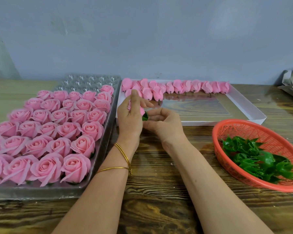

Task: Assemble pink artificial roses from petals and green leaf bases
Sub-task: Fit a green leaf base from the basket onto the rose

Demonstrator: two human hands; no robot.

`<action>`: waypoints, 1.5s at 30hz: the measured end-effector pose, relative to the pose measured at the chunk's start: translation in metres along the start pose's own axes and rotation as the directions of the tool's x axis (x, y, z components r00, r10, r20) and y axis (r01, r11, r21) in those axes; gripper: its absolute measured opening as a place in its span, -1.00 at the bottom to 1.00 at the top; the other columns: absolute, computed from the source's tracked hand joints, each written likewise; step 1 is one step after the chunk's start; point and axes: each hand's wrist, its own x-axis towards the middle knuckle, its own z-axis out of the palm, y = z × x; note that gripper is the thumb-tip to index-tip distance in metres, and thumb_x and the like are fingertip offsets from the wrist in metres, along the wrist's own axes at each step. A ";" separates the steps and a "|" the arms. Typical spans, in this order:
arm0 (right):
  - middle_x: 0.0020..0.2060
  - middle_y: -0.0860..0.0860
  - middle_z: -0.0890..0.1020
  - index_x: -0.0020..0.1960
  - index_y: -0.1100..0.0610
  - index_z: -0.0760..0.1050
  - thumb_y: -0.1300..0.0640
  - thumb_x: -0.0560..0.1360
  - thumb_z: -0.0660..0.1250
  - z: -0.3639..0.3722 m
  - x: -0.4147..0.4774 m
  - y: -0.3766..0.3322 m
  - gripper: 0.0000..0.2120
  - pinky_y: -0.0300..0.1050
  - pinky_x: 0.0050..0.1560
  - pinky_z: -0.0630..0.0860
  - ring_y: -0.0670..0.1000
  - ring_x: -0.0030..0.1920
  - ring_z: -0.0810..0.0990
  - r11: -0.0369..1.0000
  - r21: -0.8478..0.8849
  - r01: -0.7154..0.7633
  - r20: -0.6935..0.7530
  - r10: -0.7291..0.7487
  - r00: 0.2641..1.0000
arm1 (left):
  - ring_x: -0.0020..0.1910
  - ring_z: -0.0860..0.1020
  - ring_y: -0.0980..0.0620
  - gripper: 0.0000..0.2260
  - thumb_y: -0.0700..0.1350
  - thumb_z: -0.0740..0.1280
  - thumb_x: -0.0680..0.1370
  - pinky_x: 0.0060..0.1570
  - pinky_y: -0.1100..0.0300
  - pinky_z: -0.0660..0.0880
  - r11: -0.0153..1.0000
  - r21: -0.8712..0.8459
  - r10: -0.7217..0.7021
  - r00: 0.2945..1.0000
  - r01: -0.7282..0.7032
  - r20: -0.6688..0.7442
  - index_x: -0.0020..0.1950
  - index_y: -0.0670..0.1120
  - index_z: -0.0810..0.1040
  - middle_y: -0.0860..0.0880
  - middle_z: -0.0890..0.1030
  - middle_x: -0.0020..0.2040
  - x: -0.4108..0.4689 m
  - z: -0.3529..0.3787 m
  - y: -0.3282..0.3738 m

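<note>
Just right of tray edge (pixel 108 130), left hand (pixel 128 119) grasps rosebud (pixel 142 110); right hand (pixel 164 123) pinches leaf base (pixel 145 116).

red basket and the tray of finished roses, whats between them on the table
Head view: only the person's left forearm and right forearm cross the wooden table between the tray and the red basket.

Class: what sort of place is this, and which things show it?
Likely a handcraft assembly workbench: a plastic tray of finished pink roses, a white box holding rose buds, a red basket of green leaf bases.
</note>
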 end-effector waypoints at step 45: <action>-0.16 0.11 0.71 0.05 0.32 0.59 0.45 0.56 0.20 0.000 -0.003 -0.008 -0.78 -0.08 0.07 0.63 0.02 -0.09 0.68 0.876 0.427 -0.222 0.216 0.140 0.966 | -0.21 0.61 0.14 -0.58 0.04 0.12 0.68 -0.11 0.28 0.49 0.998 -0.015 -0.061 0.998 0.061 -0.002 -0.28 -0.05 0.59 0.05 0.65 -0.30 -0.001 -0.003 0.005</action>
